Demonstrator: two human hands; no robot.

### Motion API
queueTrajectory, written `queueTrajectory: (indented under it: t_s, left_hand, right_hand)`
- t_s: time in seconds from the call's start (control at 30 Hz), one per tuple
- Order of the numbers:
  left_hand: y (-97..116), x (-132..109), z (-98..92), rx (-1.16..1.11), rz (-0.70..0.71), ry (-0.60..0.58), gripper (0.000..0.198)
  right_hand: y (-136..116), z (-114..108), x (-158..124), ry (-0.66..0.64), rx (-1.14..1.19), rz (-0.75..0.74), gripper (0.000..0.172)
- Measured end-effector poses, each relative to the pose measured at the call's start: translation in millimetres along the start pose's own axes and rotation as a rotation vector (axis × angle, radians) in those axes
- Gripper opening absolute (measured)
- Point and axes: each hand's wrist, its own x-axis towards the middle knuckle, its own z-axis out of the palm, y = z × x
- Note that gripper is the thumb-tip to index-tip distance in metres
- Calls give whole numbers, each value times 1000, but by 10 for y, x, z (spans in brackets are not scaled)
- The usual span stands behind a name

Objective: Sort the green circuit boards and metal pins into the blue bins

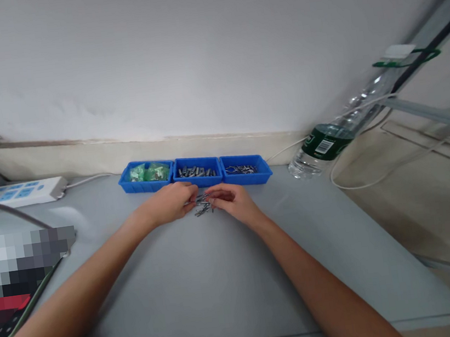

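Pinching small metal parts (202, 204) with both hands: left hand (171, 202) and right hand (233, 199) fingers closed on the pile, mid-counter (207, 281) just before three blue bins (194, 172) at the far edge.

At your eleven o'clock, a white power strip (16, 194) lies on the grey table (207, 281) by the wall. At twelve o'clock, three blue bins sit in a row: the left bin (147, 182) holds green bits, the middle bin (197, 178) and right bin (247, 174) hold small metal parts. At two o'clock you see a clear water bottle (331, 140) leaning, a white cable (360, 184) looping beside it.
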Motion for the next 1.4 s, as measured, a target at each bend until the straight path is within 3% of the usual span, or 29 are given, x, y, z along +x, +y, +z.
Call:
queueTrajectory:
  t_s: [0.2, 0.3, 0.43, 0.57, 0.7, 1.0, 1.3, 1.4]
  left_hand:
    - [65, 1, -34, -20, 3, 46, 4]
    - [84, 1, -32, -21, -20, 35, 6]
    - [87, -4, 24, 21, -65, -21, 12]
    - [100, 5, 98, 29, -83, -94, 9]
    - [107, 8, 112, 47, -85, -102, 14]
    - [-51, -37, 23, -27, 7, -106, 15]
    - [-9, -81, -149, -112, 94, -10, 14]
    - [4, -84, -166, -106, 106, -8, 14]
  right_hand:
    - [-32, 20, -7, -57, 104, 68, 25]
    - [-96, 22, -13, -20, 137, 95, 21]
    - [-152, -37, 4, 222, 137, 105, 22]
    - [-138, -129, 33, 535, 142, 58, 41]
    - [-105, -154, 48, 600, 127, 75, 50]
    - [-119, -92, 26, 434, 41, 41, 37]
    - [-71, -17, -36, -75, -12, -43, 29]
    - [-87, 0, -51, -126, 27, -8, 25]
